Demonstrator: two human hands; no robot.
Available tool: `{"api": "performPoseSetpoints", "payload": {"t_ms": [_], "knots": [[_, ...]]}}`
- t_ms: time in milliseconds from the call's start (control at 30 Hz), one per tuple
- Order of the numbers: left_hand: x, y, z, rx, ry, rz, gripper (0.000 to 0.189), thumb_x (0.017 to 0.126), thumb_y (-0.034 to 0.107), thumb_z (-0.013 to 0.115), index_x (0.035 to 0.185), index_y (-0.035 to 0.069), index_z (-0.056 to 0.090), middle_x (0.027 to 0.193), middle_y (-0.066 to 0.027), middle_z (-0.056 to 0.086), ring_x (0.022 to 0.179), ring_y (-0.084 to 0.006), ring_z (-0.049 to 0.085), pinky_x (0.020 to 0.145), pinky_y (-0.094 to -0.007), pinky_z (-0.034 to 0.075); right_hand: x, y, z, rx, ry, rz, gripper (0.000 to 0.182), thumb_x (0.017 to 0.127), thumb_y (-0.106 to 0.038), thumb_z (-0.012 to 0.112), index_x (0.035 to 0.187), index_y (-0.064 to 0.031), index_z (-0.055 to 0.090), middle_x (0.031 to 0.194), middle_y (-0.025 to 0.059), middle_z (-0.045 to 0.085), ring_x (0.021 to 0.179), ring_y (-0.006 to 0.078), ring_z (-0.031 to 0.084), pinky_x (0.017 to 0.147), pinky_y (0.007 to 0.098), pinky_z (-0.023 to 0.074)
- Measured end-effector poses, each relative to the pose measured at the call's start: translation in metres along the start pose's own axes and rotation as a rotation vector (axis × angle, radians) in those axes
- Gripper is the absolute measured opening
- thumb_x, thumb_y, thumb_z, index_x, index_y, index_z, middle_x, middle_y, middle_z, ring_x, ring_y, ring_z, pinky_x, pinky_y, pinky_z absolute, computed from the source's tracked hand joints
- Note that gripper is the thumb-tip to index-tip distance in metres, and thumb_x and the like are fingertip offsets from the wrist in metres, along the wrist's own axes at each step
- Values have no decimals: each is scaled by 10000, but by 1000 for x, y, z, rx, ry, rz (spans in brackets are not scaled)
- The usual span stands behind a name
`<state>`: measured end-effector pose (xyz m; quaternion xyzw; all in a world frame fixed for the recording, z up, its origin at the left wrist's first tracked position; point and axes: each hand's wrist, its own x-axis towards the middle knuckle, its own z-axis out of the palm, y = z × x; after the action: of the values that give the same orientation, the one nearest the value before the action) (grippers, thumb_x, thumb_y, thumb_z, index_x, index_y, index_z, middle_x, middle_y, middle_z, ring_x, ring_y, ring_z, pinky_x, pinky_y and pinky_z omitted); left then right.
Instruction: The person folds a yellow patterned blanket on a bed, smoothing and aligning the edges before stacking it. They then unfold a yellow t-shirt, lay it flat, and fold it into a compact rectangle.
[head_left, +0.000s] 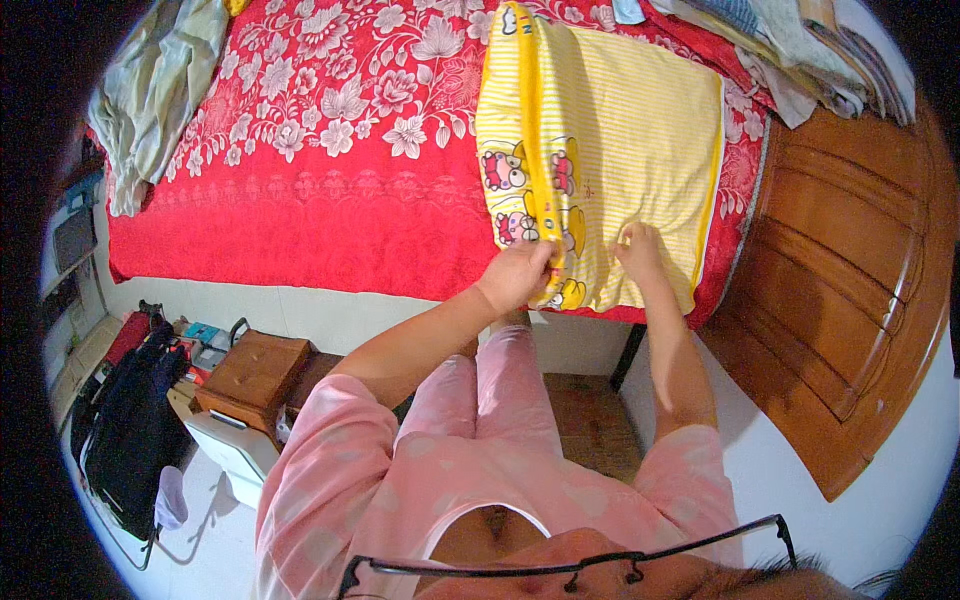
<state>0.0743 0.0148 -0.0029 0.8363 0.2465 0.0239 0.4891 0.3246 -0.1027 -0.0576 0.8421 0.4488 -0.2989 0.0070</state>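
Observation:
A yellow-and-white striped cloth (645, 135), perhaps a towel or small blanket, is spread over the right part of a red floral bedspread (322, 232). Its left side is folded over, with a solid yellow border and cartoon figures along the fold. My left hand (517, 274) grips the near end of that yellow border, close to the bed's front edge. To the right, my right hand (641, 251) pinches the striped fabric, and small creases run out from its fingers. Part of the cloth's underside is hidden by the fold.
Several garments (787, 60) are heaped at the far right. A pale cloth (157, 90) drapes over the bed's left end. The curved wooden panel (840, 262) borders the right side. On the lower left stand a brown wooden cabinet (255, 367) and a black cloth item (127, 435).

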Motion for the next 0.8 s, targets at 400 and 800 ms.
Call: {"api": "performPoseSetpoints", "payload": {"t_ms": [400, 800], "knots": [[-8, -28, -7, -63, 83, 60, 551, 713, 142, 755, 1172, 37, 468, 1020, -178, 608, 979, -368, 585, 860, -435, 474, -73, -125, -28, -9, -87, -620, 236, 822, -104, 522, 1049, -79, 582, 1005, 101, 579, 922, 317, 609, 789, 432, 504], [11, -7, 5, 412, -212, 259, 560, 620, 169, 740, 1155, 195, 577, 1139, -3, 587, 1112, -231, 497, 923, -422, 380, -90, -81, -36, -137, -113, -597, 231, 746, -39, 551, 957, -98, 623, 1024, 51, 549, 971, 279, 553, 780, 415, 491]]}}
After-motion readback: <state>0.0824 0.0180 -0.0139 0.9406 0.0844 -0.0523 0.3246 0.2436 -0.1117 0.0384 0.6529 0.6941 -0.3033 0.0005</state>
